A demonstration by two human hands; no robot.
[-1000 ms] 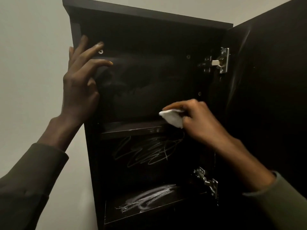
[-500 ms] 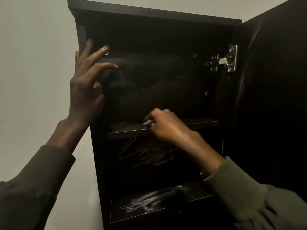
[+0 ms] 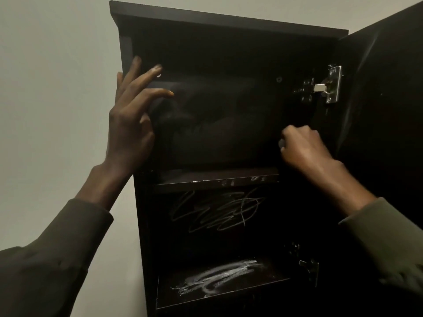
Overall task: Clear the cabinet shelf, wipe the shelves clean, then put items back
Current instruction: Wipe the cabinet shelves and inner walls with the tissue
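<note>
Wiping upper shelf (image 3: 217,177): right hand (image 3: 302,147) fisted, a white scrap of cloth (image 3: 281,144) barely showing; left hand (image 3: 130,124) open, bracing cabinet (image 3: 229,18); press flat, overlap strokes; chalky smears on lower shelf (image 3: 219,280) remain

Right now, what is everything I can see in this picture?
cabinet: one, dark brown, on a pale wall, open.
door: one, dark, swung open at right.
shelves: two, dark; upper shelf with small white flecks, lower shelf with white smears.
scribble: one, pale, on the back panel between the shelves.
hinges: two, silver; upper hinge, lower hinge.
left hand: fingers spread, on the cabinet's left edge.
right hand: curled, inside at right; a wipe barely shows.
</note>
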